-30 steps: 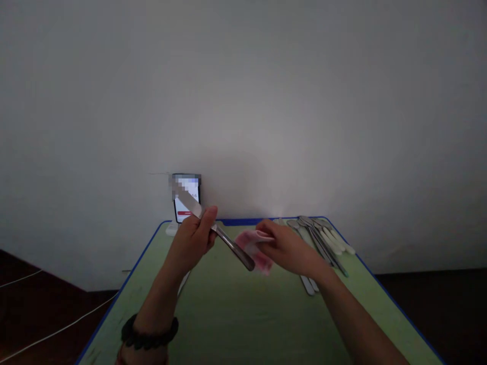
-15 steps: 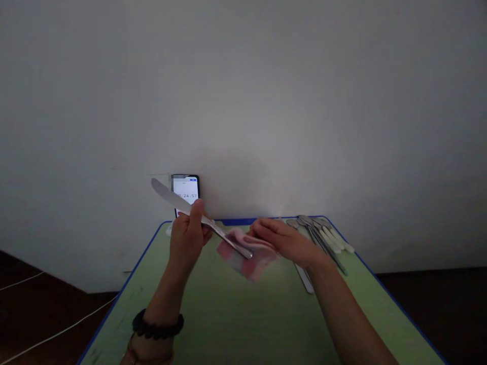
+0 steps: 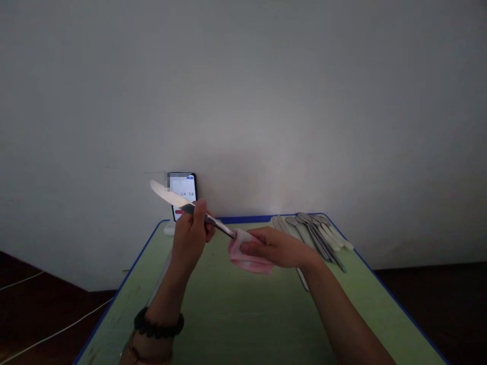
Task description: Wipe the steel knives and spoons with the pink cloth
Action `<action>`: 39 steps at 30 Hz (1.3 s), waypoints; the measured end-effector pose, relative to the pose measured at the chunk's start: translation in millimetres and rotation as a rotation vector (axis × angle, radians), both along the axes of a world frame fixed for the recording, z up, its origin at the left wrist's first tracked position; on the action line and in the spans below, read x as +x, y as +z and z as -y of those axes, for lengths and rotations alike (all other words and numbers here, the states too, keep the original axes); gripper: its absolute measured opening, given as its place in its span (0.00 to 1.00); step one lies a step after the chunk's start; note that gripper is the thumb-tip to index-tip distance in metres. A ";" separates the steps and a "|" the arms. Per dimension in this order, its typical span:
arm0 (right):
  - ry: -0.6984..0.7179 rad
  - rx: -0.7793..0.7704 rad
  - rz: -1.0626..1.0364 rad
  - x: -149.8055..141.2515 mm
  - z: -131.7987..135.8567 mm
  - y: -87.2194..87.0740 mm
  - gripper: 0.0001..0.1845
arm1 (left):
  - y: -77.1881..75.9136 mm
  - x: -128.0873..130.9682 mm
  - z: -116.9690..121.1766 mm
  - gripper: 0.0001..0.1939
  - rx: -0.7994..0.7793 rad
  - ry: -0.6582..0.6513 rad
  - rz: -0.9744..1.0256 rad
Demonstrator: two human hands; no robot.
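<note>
My left hand point(image 3: 191, 237) is closed around the middle of a metal table knife point(image 3: 167, 194), whose blade points up and to the left. My right hand point(image 3: 279, 248) grips a pink cloth point(image 3: 245, 258), and the cloth is wrapped around the knife's handle end. Both hands hover above a green table point(image 3: 243, 314) with a blue edge. A dark bead bracelet sits on my left wrist.
Several spoons and other cutlery point(image 3: 317, 233) lie in a row at the table's far right. A phone point(image 3: 183, 195) with a lit timer screen stands against the white wall at the far left corner. White cables point(image 3: 49, 334) run over the dark floor on the left.
The cloth has closed over the knife's handle end, which was bare before. My left hand has tilted the knife so the blade points further up and left. The timer has advanced.
</note>
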State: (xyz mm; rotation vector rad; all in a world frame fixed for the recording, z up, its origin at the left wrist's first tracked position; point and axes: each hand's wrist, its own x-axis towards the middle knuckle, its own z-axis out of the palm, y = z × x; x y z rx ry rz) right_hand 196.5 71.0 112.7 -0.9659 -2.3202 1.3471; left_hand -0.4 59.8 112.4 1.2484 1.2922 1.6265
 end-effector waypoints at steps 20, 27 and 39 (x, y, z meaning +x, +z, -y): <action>-0.407 -0.067 -0.485 -2.8 -9.3 -15.0 0.24 | 0.4 -21.9 0.7 0.22 -0.096 -0.128 -0.219; -0.595 -0.665 -1.136 -30.7 -21.7 -28.5 0.13 | -1.8 -0.3 7.7 0.20 -0.235 -0.459 -0.303; -0.785 -0.552 -1.310 -40.0 -14.0 -19.4 0.14 | -8.7 27.1 19.6 0.18 -0.324 -0.674 -0.645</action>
